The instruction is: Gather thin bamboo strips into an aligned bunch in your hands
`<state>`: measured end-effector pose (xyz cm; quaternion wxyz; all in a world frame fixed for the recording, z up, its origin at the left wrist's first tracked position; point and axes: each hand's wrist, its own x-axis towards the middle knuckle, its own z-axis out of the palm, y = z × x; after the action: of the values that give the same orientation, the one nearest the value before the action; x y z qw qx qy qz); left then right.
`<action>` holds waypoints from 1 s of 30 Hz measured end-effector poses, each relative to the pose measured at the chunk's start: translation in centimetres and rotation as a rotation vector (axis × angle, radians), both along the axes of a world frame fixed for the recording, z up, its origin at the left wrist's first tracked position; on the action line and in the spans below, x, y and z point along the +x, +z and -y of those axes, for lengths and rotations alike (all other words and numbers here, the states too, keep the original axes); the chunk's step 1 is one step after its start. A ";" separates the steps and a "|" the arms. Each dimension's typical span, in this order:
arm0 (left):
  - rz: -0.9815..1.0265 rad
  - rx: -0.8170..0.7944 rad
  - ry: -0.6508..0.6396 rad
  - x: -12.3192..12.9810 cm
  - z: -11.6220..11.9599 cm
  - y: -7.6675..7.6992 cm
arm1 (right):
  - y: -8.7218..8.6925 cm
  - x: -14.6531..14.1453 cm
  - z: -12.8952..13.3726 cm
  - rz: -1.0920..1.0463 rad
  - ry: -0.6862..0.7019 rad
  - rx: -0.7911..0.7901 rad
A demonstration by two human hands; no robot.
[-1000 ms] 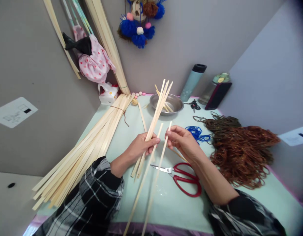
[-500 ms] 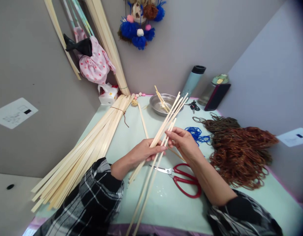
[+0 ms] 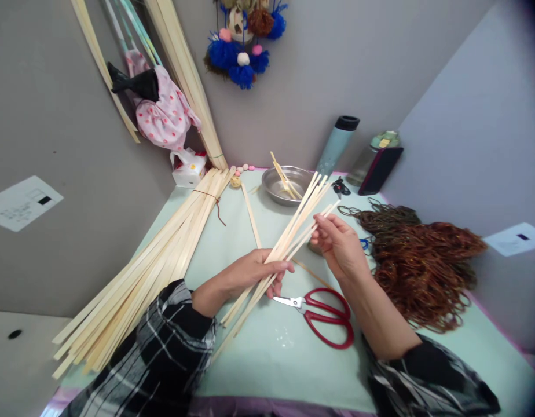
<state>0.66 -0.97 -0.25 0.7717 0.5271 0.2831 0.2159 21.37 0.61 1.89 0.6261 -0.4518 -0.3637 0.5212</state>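
Observation:
My left hand (image 3: 259, 271) is closed around several thin pale bamboo strips (image 3: 295, 223), which slant from lower left to upper right above the table. With thumb and fingertips, my right hand (image 3: 337, 240) pinches the upper part of one or two narrower strips on the right of the bunch. Those strips also pass through my left hand, and their lower ends reach toward my left sleeve. Just below my hands, red-handled scissors (image 3: 328, 318) lie on the table, the blade tips close to my left fingers.
A large tied bundle of bamboo strips (image 3: 154, 272) lies at left. Behind my hands stand a metal bowl (image 3: 271, 190) with strips in it, a blue tumbler (image 3: 337, 145) and a dark phone (image 3: 380, 171) against a bottle. Brown yarn (image 3: 424, 272) is heaped at right.
My right hand has moved right and up, drawing the narrow strips upward through my left hand. Their lower ends have come up from the table's front edge. My left hand has barely moved.

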 end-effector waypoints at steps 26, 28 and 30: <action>0.095 0.319 0.585 -2.2 -1.1 3.8 | -2.0 -4.5 2.6 1.617 0.347 -0.045; 0.145 0.245 0.594 -2.6 -1.1 4.2 | -1.8 -4.1 2.5 1.644 0.317 -0.023; 0.156 0.193 0.568 -2.8 -1.1 4.4 | -1.6 -4.0 2.4 1.678 0.315 -0.012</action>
<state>-2.18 0.09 4.17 0.6464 0.4795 0.3370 0.4886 17.35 -1.79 0.26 0.0673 -0.6359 -0.7627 0.0969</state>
